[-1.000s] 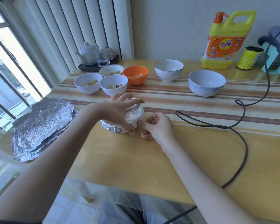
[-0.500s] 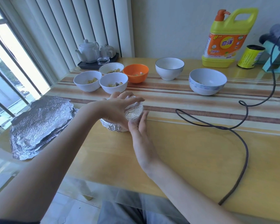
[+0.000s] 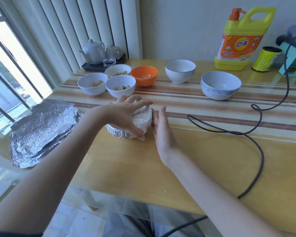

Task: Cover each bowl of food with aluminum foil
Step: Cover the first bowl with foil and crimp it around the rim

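Foil-wrapped bowl [image 3: 140,119] on the table [image 3: 178,159], left hand [image 3: 125,117] curled over its top gripping it, right hand [image 3: 161,130] flat with straight fingers against its side, foil pile [image 3: 41,130] well left

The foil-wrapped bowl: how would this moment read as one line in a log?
step: wrapping | foil-wrapped bowl | left hand grips it from above | right hand flat against its side | six bowls uncovered

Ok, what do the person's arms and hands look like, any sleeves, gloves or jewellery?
Both hands, left hand and right hand, are bare: no gloves, rings or watch visible. The forearms are uncovered too; only a dark sleeve edge shows on the left arm at the frame's bottom.
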